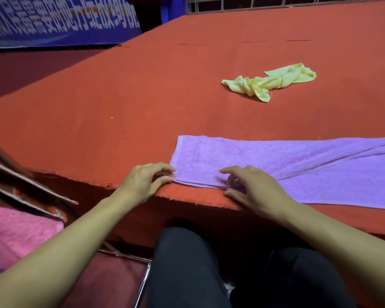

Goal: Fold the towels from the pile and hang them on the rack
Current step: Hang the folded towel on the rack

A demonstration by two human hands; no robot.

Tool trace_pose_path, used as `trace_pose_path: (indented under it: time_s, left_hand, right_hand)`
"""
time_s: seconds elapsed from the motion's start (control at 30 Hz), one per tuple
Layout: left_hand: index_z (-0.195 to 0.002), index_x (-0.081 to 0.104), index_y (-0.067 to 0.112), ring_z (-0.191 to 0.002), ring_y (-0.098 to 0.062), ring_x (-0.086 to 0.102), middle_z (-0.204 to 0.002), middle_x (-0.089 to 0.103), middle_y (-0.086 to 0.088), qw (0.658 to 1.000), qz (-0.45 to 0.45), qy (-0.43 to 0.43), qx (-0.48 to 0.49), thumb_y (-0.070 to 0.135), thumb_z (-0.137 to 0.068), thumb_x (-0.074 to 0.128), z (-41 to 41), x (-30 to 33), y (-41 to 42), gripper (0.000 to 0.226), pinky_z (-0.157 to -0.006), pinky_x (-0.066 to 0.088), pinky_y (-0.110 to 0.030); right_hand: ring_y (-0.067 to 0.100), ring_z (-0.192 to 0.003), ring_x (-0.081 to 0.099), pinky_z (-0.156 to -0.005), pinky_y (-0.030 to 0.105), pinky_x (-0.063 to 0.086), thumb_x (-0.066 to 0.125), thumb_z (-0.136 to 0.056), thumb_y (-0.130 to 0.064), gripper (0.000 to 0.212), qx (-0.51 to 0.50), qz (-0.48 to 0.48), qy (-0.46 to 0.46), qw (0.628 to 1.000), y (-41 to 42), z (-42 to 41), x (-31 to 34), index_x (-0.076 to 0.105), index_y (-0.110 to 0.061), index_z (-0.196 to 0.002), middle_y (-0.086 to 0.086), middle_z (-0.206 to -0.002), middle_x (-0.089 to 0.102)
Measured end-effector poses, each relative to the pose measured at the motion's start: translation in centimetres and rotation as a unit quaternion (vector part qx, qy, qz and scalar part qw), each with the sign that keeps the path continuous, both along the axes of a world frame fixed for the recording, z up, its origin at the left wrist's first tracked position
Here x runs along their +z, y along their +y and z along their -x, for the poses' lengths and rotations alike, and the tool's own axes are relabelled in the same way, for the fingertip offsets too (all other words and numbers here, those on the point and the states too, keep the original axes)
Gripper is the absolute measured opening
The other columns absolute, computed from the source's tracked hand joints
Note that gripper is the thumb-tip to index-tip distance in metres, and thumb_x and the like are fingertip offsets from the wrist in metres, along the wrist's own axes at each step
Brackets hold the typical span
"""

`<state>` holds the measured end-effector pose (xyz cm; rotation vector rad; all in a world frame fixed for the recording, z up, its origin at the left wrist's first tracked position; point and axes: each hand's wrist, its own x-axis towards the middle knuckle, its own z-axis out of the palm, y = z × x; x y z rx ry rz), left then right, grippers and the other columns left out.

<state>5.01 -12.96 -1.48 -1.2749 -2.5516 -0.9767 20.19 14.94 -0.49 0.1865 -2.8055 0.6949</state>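
left hand [146, 181] and right hand [251, 188] pinch near edge of purple towel [298, 165]; yellow towel [273, 80] crumpled well apart

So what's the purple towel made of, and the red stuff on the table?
The purple towel looks like soft terry cloth: fuzzy, looped, matte, with stitched hems. The red cover looks like felt or thin carpet, flat and matte, with frayed fibres along its cut edge. I can't be sure of either fibre.

purple towel [287, 165] at 4 o'clock, pale yellow towel [271, 82] at 1, all on a red-orange felt tabletop [120, 103], fuzzy pink towel [13, 236] at 8, blue banner [53, 21] with white lettering at 11, black trousers [182, 267] at 6
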Motion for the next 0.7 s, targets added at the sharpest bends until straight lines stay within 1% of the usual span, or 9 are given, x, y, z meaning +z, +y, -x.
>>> trace_pose_path:
  time_s: [0.07,0.17,0.23,0.3,0.37,0.43,0.5,0.6,0.7]
  left_hand:
    - [-0.108,0.065,0.03,-0.089,-0.005,0.069,-0.096,0.073,0.013,0.998,-0.006,0.056,-0.001,0.039,-0.09,0.061,-0.1,0.0,-0.1,0.021,-0.084,0.053,-0.025]
    - [-0.107,0.064,0.026,-0.088,-0.007,0.069,-0.095,0.073,0.007,0.992,-0.076,0.1,0.02,0.031,-0.09,0.065,-0.3,0.5,-0.3,0.018,-0.083,0.054,-0.024]
    - [-0.108,0.064,0.022,-0.088,-0.006,0.07,-0.095,0.073,0.007,0.99,-0.079,0.116,0.016,0.028,-0.089,0.067,-0.2,0.4,-0.7,0.021,-0.084,0.054,-0.025]
    - [-0.106,0.066,0.022,-0.088,-0.004,0.069,-0.094,0.073,0.009,0.994,-0.036,0.107,0.003,0.032,-0.088,0.066,-0.3,-0.1,-1.2,0.021,-0.082,0.054,-0.028]
    - [-0.102,0.069,0.021,-0.086,-0.001,0.068,-0.093,0.073,0.011,0.997,-0.019,0.075,0.003,0.036,-0.087,0.065,-0.5,-0.6,-1.6,0.021,-0.081,0.054,-0.027]
    - [-0.103,0.066,0.022,-0.087,-0.003,0.067,-0.09,0.073,0.017,0.998,-0.021,0.054,0.013,0.038,-0.084,0.066,-0.7,-0.2,-1.4,0.025,-0.081,0.052,-0.022]
    - [-0.104,0.064,0.024,-0.084,-0.006,0.061,-0.085,0.072,0.021,0.998,-0.017,0.056,0.022,0.038,-0.082,0.064,-0.8,0.4,-0.7,0.026,-0.078,0.046,-0.017]
    - [-0.104,0.066,0.026,-0.079,-0.005,0.052,-0.083,0.07,0.021,0.996,-0.033,0.073,0.038,0.035,-0.082,0.061,-1.1,1.1,0.7,0.025,-0.073,0.039,-0.011]
    - [-0.104,0.066,0.028,-0.078,-0.005,0.048,-0.085,0.068,0.021,0.995,-0.06,0.066,0.036,0.029,-0.084,0.063,-1.9,1.8,3.5,0.02,-0.069,0.036,-0.005]
  right_hand:
    - [0.006,-0.086,0.051,-0.079,0.034,0.048,0.065,-0.092,-0.031,0.039,-0.002,-0.005,0.011,1.0,-0.1,0.1,0.1,0.055,-0.035,-0.129,-0.027,-0.095,0.059]
    - [0.004,-0.079,0.045,-0.074,0.031,0.045,0.065,-0.092,-0.025,0.037,-0.03,0.0,0.052,0.998,-0.3,0.4,0.7,0.057,-0.033,-0.128,-0.027,-0.093,0.056]
    - [0.008,-0.081,0.051,-0.073,0.031,0.045,0.065,-0.091,-0.024,0.041,-0.031,-0.007,0.053,0.998,-0.6,0.6,1.0,0.054,-0.033,-0.13,-0.026,-0.095,0.06]
    - [0.013,-0.089,0.056,-0.074,0.032,0.046,0.062,-0.092,-0.026,0.042,-0.014,-0.029,0.026,0.999,-1.1,0.6,0.6,0.052,-0.034,-0.132,-0.023,-0.099,0.064]
    - [0.014,-0.092,0.057,-0.074,0.03,0.044,0.06,-0.093,-0.026,0.041,-0.005,-0.036,0.017,0.999,-1.3,0.2,-0.1,0.052,-0.033,-0.132,-0.022,-0.101,0.065]
    - [0.013,-0.09,0.057,-0.075,0.032,0.046,0.061,-0.092,-0.026,0.043,-0.011,-0.018,0.016,1.0,-1.1,0.1,-0.3,0.051,-0.033,-0.133,-0.022,-0.099,0.065]
    - [0.011,-0.089,0.056,-0.077,0.035,0.049,0.063,-0.09,-0.026,0.046,-0.01,-0.005,0.017,1.0,-0.9,0.2,-0.3,0.049,-0.034,-0.133,-0.023,-0.096,0.063]
    - [0.011,-0.089,0.056,-0.078,0.034,0.049,0.065,-0.089,-0.026,0.048,-0.009,0.009,0.03,0.999,-0.8,-0.2,0.0,0.049,-0.035,-0.133,-0.028,-0.095,0.058]
    - [0.008,-0.086,0.054,-0.076,0.031,0.047,0.065,-0.088,-0.024,0.05,-0.03,0.035,0.05,0.998,0.1,-0.8,0.5,0.048,-0.038,-0.132,-0.03,-0.094,0.058]
